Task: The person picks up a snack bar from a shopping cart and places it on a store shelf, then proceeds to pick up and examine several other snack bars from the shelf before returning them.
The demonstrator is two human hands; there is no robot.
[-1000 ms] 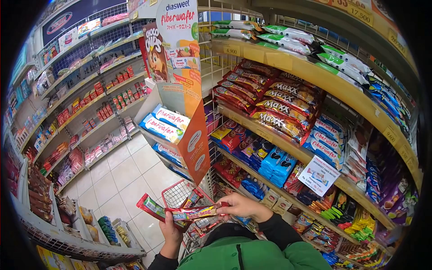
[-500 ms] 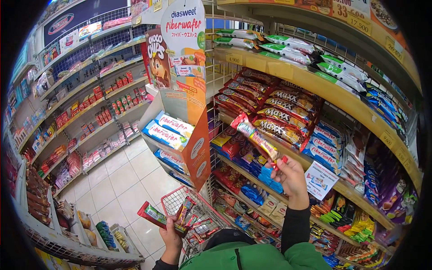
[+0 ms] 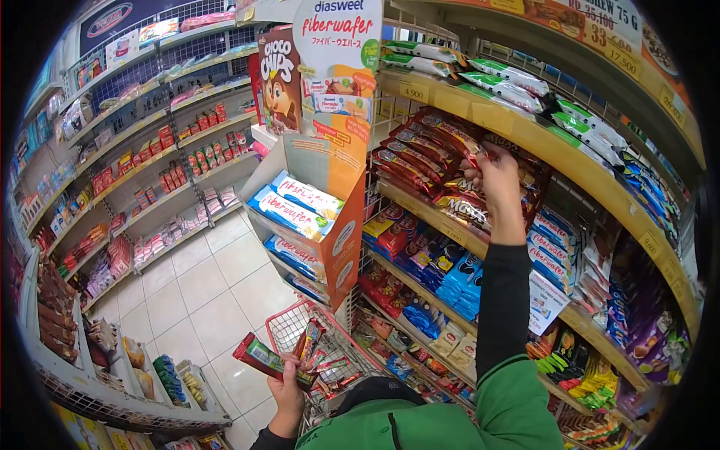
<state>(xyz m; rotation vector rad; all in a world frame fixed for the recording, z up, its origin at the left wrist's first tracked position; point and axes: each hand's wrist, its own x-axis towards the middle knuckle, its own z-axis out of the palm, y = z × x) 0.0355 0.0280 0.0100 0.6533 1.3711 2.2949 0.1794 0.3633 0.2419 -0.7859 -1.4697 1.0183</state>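
My left hand [image 3: 286, 390] is closed around a snack bar in a dark red and green wrapper [image 3: 262, 356], held over the shopping basket. My right hand [image 3: 499, 176] reaches out to the shelf, fingers pinched on the end of a red-brown wrapped chocolate bar [image 3: 456, 141] that lies on a stack of similar bars [image 3: 411, 159]. Just below that hand are Maxx bars [image 3: 463, 210] in brown and gold wrappers. The red-rimmed wire basket [image 3: 279, 319] contains several bars, among them one in a red and yellow wrapper [image 3: 309, 341].
A cardboard fiberwafer display [image 3: 346, 247] stands left of the shelf. Green-and-white packs [image 3: 502, 84] rest on the shelf above my right hand. Blue fiberwafer packs [image 3: 551, 247] and a hanging price card [image 3: 546, 300] are at its right. Tiled floor [image 3: 199, 281] lies at left.
My right hand has moved up and forward from in front of the shelf to the stacked red-brown bars. My left hand stays over the basket with its bar. The view has shifted slightly.
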